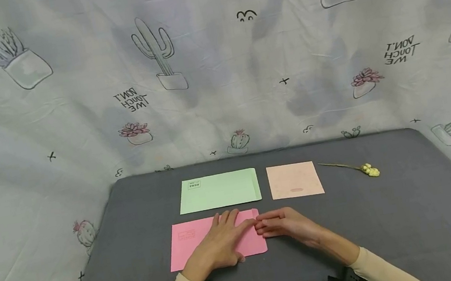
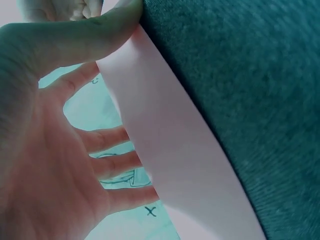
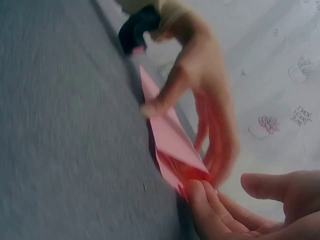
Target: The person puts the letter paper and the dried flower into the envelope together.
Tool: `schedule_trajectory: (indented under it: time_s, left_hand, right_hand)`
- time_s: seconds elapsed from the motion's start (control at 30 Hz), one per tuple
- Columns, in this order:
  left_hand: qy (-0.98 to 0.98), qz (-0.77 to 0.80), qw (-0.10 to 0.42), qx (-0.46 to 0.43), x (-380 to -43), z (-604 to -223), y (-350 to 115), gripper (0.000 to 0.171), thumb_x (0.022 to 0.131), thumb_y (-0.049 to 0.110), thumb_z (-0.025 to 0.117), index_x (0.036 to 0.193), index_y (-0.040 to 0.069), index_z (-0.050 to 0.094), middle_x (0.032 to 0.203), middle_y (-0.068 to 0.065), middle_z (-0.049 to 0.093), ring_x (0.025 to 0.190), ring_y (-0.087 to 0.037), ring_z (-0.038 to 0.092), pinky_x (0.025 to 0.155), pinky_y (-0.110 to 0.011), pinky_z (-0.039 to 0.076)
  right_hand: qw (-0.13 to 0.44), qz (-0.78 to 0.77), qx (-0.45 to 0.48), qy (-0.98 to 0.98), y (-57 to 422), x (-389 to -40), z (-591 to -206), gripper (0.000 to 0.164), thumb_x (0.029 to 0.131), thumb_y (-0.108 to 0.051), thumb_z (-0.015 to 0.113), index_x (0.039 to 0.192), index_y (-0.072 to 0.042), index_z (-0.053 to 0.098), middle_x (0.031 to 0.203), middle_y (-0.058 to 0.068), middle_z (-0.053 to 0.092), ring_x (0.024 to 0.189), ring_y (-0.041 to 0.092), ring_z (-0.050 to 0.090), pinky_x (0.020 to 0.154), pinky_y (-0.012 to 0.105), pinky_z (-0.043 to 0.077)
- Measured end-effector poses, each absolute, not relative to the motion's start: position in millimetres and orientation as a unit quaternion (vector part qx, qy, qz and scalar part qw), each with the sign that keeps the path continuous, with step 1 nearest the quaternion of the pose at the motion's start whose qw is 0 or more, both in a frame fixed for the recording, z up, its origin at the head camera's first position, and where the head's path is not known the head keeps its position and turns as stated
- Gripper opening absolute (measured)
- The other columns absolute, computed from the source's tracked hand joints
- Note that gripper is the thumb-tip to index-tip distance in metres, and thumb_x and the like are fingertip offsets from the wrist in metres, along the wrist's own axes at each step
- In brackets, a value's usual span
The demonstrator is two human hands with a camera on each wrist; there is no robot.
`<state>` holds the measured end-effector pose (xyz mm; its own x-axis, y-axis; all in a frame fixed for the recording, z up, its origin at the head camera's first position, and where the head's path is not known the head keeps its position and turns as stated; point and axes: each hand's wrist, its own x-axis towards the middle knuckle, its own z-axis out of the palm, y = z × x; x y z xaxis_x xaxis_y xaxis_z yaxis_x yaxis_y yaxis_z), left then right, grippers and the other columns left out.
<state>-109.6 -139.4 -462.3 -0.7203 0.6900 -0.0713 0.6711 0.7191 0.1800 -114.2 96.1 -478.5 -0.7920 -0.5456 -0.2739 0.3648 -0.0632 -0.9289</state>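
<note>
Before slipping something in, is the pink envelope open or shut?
Open: in the right wrist view, the pink envelope gapes at the end nearest the right hand, its two sides spread apart.

The place is presenting as a screened-off tabletop station; the views are leaving the building type undetermined. A gray-covered table (image 1: 395, 222) is forming the work surface. Behind the table, a wrinkled white fabric backdrop (image 1: 215, 74) is hanging, displaying printed potted cacti and reversed lettering (image 1: 401, 50), and is extending past the table's left and right sides, enclosing it like a booth.
</note>
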Motion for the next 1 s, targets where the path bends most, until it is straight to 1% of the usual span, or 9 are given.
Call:
schedule_trajectory:
  time_s: [0.13,0.2,0.33,0.43,0.53,0.6,0.77,0.9,1.0]
  left_hand:
    - [0.925,0.060,0.063,0.369,-110,-462,-140,0.083,0.070,0.033,0.087,0.142,0.029,0.047,0.141,-0.013,0.041,0.128,-0.031,0.039,0.109,-0.057,0.030]
    - [0.926,0.057,0.064,0.368,-110,-461,-141,0.082,0.071,0.033,0.086,0.142,0.029,0.047,0.142,-0.013,0.041,0.128,-0.031,0.039,0.109,-0.057,0.030]
    - [0.927,0.060,0.081,0.362,-111,-460,-141,0.082,0.070,0.033,0.086,0.143,0.030,0.047,0.144,-0.013,0.040,0.130,-0.031,0.039,0.110,-0.057,0.029]
    - [0.926,0.068,0.090,0.359,-111,-460,-142,0.085,0.070,0.032,0.087,0.143,0.031,0.046,0.145,-0.014,0.040,0.132,-0.032,0.039,0.110,-0.060,0.028]
    - [0.923,0.080,0.093,0.364,-112,-457,-143,0.089,0.069,0.033,0.088,0.146,0.031,0.043,0.147,-0.015,0.039,0.136,-0.035,0.037,0.108,-0.064,0.026]
    - [0.921,0.087,0.091,0.368,-115,-453,-144,0.091,0.070,0.038,0.087,0.148,0.029,0.040,0.149,-0.016,0.038,0.137,-0.036,0.036,0.107,-0.066,0.025]
    - [0.925,0.100,0.079,0.359,-133,-440,-137,0.086,0.079,0.051,0.077,0.150,0.025,0.037,0.151,-0.018,0.035,0.139,-0.039,0.033,0.108,-0.067,0.024]
    - [0.935,0.069,0.071,0.340,-158,-436,-127,0.082,0.084,0.051,0.072,0.151,0.024,0.035,0.152,-0.017,0.035,0.139,-0.038,0.033,0.109,-0.064,0.025]
    - [0.942,0.057,0.088,0.319,-182,-440,-120,0.084,0.083,0.050,0.074,0.152,0.025,0.034,0.153,-0.016,0.034,0.140,-0.036,0.033,0.110,-0.062,0.026]
  right_hand:
    - [0.260,-0.693,-0.101,0.664,105,-123,-477,0.042,0.100,-0.011,0.054,0.130,0.018,0.050,0.121,0.028,0.062,0.109,0.031,0.065,0.091,0.036,0.053]
    - [0.242,-0.686,-0.102,0.678,110,-130,-475,0.043,0.101,-0.012,0.054,0.131,0.018,0.048,0.121,0.030,0.061,0.108,0.032,0.066,0.090,0.035,0.053]
    - [0.234,-0.689,-0.088,0.680,118,-145,-470,0.046,0.101,-0.011,0.053,0.134,0.019,0.043,0.125,0.034,0.057,0.107,0.029,0.067,0.090,0.035,0.053]
    - [0.223,-0.696,-0.067,0.679,125,-157,-466,0.046,0.101,-0.010,0.052,0.137,0.018,0.041,0.128,0.035,0.054,0.104,0.025,0.068,0.089,0.033,0.054]
    - [0.215,-0.704,-0.051,0.675,130,-169,-463,0.045,0.102,-0.008,0.049,0.139,0.016,0.040,0.132,0.037,0.051,0.107,0.025,0.067,0.091,0.032,0.053]
    - [0.218,-0.706,-0.046,0.672,131,-175,-462,0.045,0.103,-0.009,0.048,0.140,0.016,0.039,0.134,0.037,0.049,0.111,0.027,0.065,0.093,0.032,0.052]
    - [0.237,-0.694,-0.045,0.678,129,-187,-463,0.048,0.104,-0.014,0.048,0.141,0.014,0.038,0.135,0.033,0.050,0.116,0.029,0.062,0.095,0.036,0.050]
    - [0.236,-0.672,-0.048,0.700,120,-194,-466,0.047,0.103,-0.015,0.048,0.140,0.014,0.040,0.133,0.031,0.053,0.115,0.030,0.062,0.095,0.036,0.050]
    - [0.229,-0.653,-0.054,0.720,112,-199,-469,0.045,0.103,-0.013,0.049,0.138,0.015,0.043,0.131,0.031,0.055,0.115,0.032,0.062,0.094,0.036,0.051]
